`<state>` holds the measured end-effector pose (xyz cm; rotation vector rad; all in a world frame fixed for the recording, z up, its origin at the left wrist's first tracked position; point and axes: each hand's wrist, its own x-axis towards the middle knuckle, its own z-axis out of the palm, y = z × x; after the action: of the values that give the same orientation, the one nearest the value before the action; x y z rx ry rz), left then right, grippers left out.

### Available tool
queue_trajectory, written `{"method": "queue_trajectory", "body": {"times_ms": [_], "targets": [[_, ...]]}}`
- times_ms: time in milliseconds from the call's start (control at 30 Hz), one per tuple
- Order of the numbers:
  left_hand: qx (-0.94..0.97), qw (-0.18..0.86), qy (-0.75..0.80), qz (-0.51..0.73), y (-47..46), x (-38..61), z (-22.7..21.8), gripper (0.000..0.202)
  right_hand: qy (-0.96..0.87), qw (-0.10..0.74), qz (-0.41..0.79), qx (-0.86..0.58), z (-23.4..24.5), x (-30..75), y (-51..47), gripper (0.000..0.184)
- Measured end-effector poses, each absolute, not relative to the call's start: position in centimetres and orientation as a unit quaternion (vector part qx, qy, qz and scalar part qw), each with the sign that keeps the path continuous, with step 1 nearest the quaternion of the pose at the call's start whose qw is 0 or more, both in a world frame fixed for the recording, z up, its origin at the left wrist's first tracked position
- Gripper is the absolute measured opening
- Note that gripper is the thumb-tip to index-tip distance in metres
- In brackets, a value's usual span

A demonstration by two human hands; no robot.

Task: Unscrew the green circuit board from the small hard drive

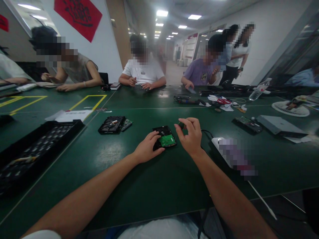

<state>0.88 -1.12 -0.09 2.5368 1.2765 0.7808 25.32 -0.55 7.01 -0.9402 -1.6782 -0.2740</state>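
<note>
A hard drive (167, 140) lies on the green table in front of me, its green circuit board facing up. My left hand (147, 146) rests over its left side, fingers on top and thumb along the near edge, holding it in place. Just right of the drive, my right hand (191, 135) is raised with thumb and fingertips pinched together. Between them is a small dark screwdriver (182, 125), partly hidden by the fingers; its thin shaft is hard to make out.
Left of the drive are a black drive casing (111, 124) and a circuit board (127, 124). A long black tray (37, 149) stands at far left. To the right are a white device (220, 151) with a cable, another hard drive (247, 124) and a grey box (281, 126). People sit opposite.
</note>
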Motion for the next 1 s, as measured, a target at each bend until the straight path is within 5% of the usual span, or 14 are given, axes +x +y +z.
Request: {"method": "queue_trajectory", "body": {"times_ms": [200,1000], "targets": [[0.855,0.101,0.428,0.273,-1.07,0.92,-0.15,0.066,-0.738,0.553,-0.089,-0.376,7.08,25.15,-0.65,0.037],[0.854,0.106,0.433,0.269,-1.19,0.88,-0.02,0.065,-0.727,0.551,-0.083,-0.402,6.99,25.28,-0.55,0.027]]}}
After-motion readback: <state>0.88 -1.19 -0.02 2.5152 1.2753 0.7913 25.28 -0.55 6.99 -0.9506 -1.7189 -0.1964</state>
